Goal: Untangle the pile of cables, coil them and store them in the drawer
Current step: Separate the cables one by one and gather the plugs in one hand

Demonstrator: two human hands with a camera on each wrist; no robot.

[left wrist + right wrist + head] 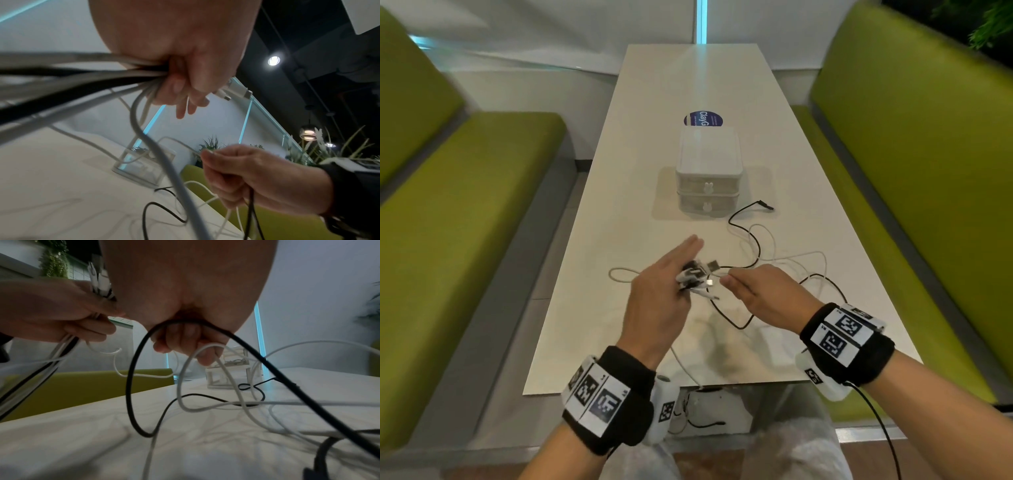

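Note:
Black and white cables point(756, 246) lie tangled on the white table point(619, 212). My left hand point(674, 274) grips a bundle of cable ends point(695, 274) above the table, with the USB plugs point(236, 91) poking out past my fingers. Just to its right, my right hand point(743, 284) has its fingers point(180, 339) curled round a black cable point(131, 386) and a white cable point(185, 378) that loop down to the table. Beyond the hands stands the small translucent two-drawer box point(707, 171), both drawers shut.
Green benches point(465, 212) run along both sides of the narrow table. A round blue sticker point(702, 120) lies behind the box. A white cable point(685, 370) hangs off the near table edge toward my lap. A black plug point(765, 205) lies right of the box.

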